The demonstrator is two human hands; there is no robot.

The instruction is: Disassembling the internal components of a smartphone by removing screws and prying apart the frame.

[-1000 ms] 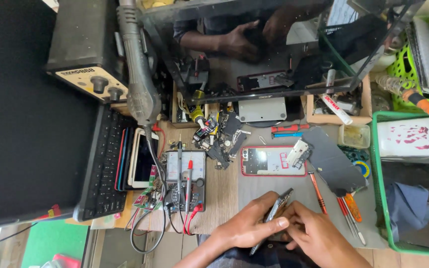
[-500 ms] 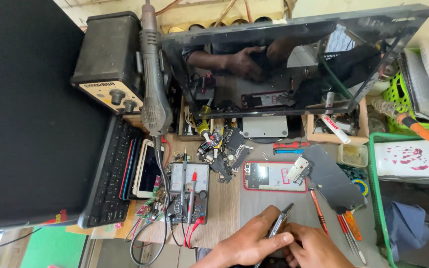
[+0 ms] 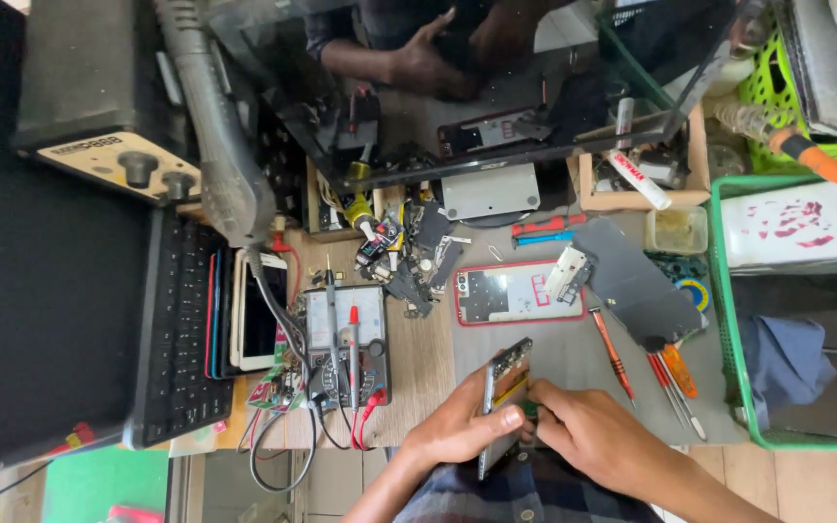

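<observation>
A: Nearest to us, what do we log for the hands?

B: Our left hand (image 3: 462, 431) is curled round a thin, flat opened phone (image 3: 503, 402), held on edge and tilted, thumb laid along its side. Our right hand (image 3: 588, 436) is closed at the phone's lower edge, fingertips pinched there; whether it holds a tool we cannot tell. The phone sits above the near edge of the grey work mat (image 3: 573, 353), with a yellow patch showing inside it.

A: Beside them?

B: Left, a boxy multimeter (image 3: 346, 339) with red and black probes lying across its face, cables looping off the wooden bench. Right, slim red-handled screwdrivers (image 3: 614, 353) on the mat.

A: Further back?

B: A red-framed phone (image 3: 518, 292) lying flat, glossy; a dark curved plate (image 3: 636, 281) beside it; a heap of small dark parts (image 3: 414, 252). Far left, a black keyboard (image 3: 181, 329); at the back, a tilted glossy black panel (image 3: 496, 87) that mirrors the bench; right, a green plastic basket (image 3: 728, 320).
</observation>
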